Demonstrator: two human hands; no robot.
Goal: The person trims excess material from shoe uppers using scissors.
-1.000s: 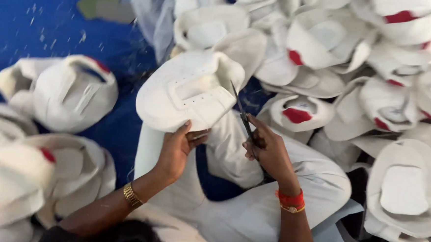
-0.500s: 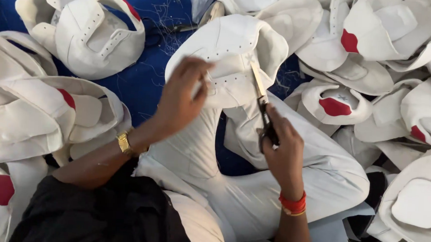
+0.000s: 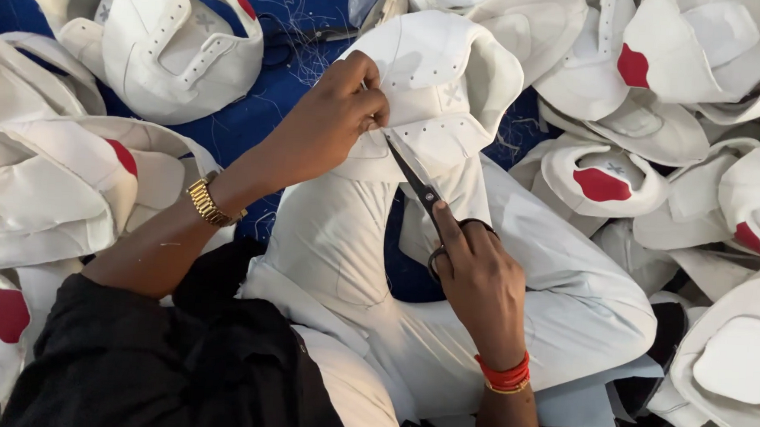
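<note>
The left hand [image 3: 333, 120] pinches the edge of a white cap [image 3: 443, 91] that rests on the person's raised knee, over the blue floor covering [image 3: 246, 120]. The right hand [image 3: 480, 284] is closed through the handles of black scissors [image 3: 420, 190], whose blades point up at the cap beside the left fingertips. White caps with red patches [image 3: 603, 184] lie heaped all around.

We see heaps of white fabric caps with red patches [image 3: 714, 127] crowding both sides; only the thread-strewn blue cloth floor [image 3: 292, 70] between them offers passage.
</note>
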